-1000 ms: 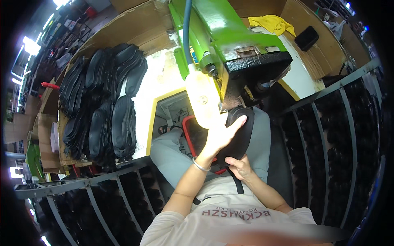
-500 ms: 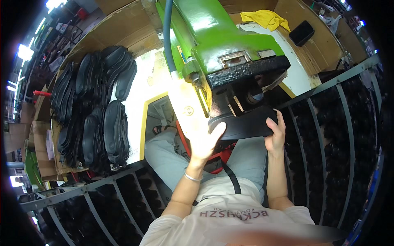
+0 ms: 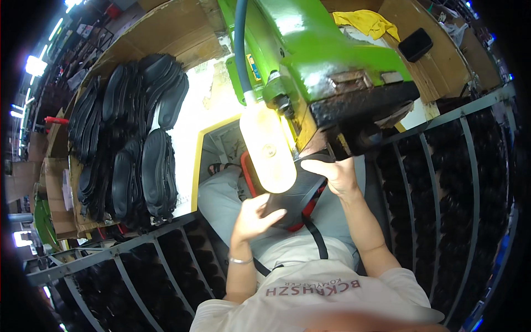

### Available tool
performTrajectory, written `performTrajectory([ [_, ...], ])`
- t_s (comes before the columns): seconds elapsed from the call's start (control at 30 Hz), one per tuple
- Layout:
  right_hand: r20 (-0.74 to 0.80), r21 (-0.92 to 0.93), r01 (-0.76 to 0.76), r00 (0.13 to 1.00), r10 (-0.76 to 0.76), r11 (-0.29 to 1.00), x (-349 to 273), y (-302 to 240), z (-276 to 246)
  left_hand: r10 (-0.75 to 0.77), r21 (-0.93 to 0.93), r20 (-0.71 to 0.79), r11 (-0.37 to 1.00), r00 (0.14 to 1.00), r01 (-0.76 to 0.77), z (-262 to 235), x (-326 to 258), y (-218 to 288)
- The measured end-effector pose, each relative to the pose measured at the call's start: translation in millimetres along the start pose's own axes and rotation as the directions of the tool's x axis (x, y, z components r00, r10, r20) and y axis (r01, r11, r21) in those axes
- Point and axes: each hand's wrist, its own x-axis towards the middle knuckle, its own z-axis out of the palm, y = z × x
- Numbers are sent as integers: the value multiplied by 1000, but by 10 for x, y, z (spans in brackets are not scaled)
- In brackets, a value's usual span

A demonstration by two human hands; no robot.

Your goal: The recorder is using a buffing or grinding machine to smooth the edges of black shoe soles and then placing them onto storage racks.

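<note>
I hold a black ribbed shoe sole (image 3: 301,188) with both hands, just under the head of a green machine (image 3: 326,61). My left hand (image 3: 251,218) grips the sole's near end, with the thumb lying across its top. My right hand (image 3: 337,174) holds the far end, close to the machine's dark worn head (image 3: 362,108). A pale elongated lamp housing (image 3: 268,146) hangs in front of the sole and hides part of it. I am seated, with grey trousers (image 3: 221,199) below the sole.
A pile of black soles (image 3: 130,149) lies on the cardboard-lined bench at left. Metal-framed racks of black soles stand at lower left (image 3: 138,276) and right (image 3: 453,188). A yellow cloth (image 3: 368,22) and a black pad (image 3: 416,44) lie behind the machine.
The sole has swung from under the machine's head towards my lap. My left hand has dropped from the sole's top to its near end. My right hand has moved up to the far end.
</note>
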Motion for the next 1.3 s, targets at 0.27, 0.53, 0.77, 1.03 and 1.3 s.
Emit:
performTrajectory([
  [0.27,78,-222,-228,965,250,948,-970,303,-130,344,120,-299,939,890,-322,526,583,26],
  [0.53,-324,40,-96,940,103,995,-1202,113,-979,462,430,-302,847,834,-313,672,511,-101],
  [0.77,-204,-158,48,976,-80,986,-195,-324,-1022,553,573,-167,728,816,-376,464,612,122],
  [1.03,-33,-90,198,979,-201,976,-95,52,-381,365,135,-316,931,876,-339,-241,281,369],
  [1.3,32,21,152,988,-152,988,-25,139,-119,117,-70,-251,988,961,-139,-173,-168,-271],
])
